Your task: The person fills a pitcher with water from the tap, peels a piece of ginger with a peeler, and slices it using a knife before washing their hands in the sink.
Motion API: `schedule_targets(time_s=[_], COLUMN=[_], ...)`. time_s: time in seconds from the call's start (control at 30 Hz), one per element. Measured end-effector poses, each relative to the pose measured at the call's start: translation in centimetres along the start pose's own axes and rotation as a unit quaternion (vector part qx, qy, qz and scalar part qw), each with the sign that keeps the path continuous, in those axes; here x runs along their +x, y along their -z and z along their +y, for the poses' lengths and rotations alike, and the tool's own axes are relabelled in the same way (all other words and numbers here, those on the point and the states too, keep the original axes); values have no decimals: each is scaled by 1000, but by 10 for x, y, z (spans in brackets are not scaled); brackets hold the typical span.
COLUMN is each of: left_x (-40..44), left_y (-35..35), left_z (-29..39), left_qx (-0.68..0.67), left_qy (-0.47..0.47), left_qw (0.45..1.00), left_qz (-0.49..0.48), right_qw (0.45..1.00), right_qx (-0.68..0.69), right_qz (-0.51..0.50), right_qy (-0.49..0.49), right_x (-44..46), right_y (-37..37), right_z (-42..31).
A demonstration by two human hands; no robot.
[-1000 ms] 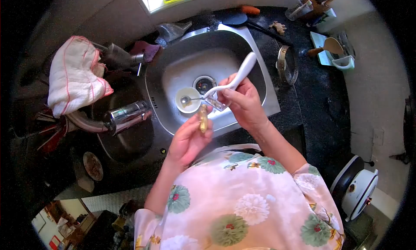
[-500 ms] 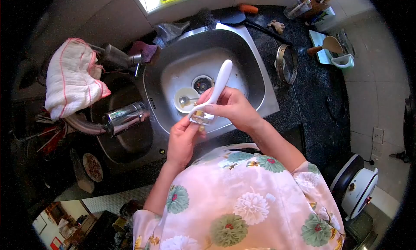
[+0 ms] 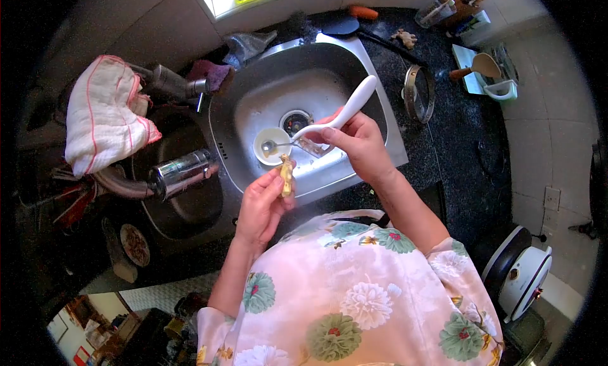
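Observation:
A partly peeled piece of ginger (image 3: 287, 177), pale yellow with some brown skin, is pinched upright in the fingertips of my left hand (image 3: 258, 204). My right hand (image 3: 364, 149) is closed around a white-handled peeler (image 3: 356, 105), its handle slanting up and to the right. The peeler's wide head points down over the sink, apart from the ginger. Below the hands, inside the steel sink (image 3: 253, 100), sits a small white bowl (image 3: 259, 157) with a metal spoon (image 3: 269, 147) in it. The drain (image 3: 296, 121) beside the bowl holds dark scraps.
A faucet (image 3: 183, 174) and a cloth (image 3: 107, 115) with red trim stand at the left. Behind the sink lie a carrot (image 3: 363, 12) and more ginger (image 3: 404, 39). A round metal-rimmed item (image 3: 419, 93) rests on the right counter.
The peeler has come away from the ginger, moving right with my right hand. My left hand has drawn slightly down and left, and the ginger now shows in full.

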State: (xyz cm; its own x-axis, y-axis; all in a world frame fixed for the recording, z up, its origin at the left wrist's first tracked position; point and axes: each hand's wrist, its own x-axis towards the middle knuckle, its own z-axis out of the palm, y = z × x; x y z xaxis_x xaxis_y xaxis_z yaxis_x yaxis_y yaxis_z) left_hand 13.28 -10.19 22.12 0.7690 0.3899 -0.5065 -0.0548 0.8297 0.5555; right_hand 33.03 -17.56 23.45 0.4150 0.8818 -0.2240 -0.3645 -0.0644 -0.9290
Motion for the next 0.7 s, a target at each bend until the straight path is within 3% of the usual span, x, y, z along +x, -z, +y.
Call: schedule_targets(time_s=[0.1, 0.17, 0.5, 0.7], left_x=[5, 5, 0, -1], left_y=[3, -4, -2, -8], left_z=[-4, -6, -3, 0], left_qx=[35, 42, 1, 1], left_qy=[-22, -25, -12, -6], left_qw=[999, 997, 1000, 999], left_qz=[35, 61, 8, 40], right_qw=[1000, 994, 997, 997], right_qx=[0, 28, -1, 34], right_qz=[-28, -99, -80, -57], right_qy=[-8, -27, -12, -42], right_x=[-7, -11, -7, -3], right_y=[-9, -20, -15, -13], right_z=[5, 7, 13, 7])
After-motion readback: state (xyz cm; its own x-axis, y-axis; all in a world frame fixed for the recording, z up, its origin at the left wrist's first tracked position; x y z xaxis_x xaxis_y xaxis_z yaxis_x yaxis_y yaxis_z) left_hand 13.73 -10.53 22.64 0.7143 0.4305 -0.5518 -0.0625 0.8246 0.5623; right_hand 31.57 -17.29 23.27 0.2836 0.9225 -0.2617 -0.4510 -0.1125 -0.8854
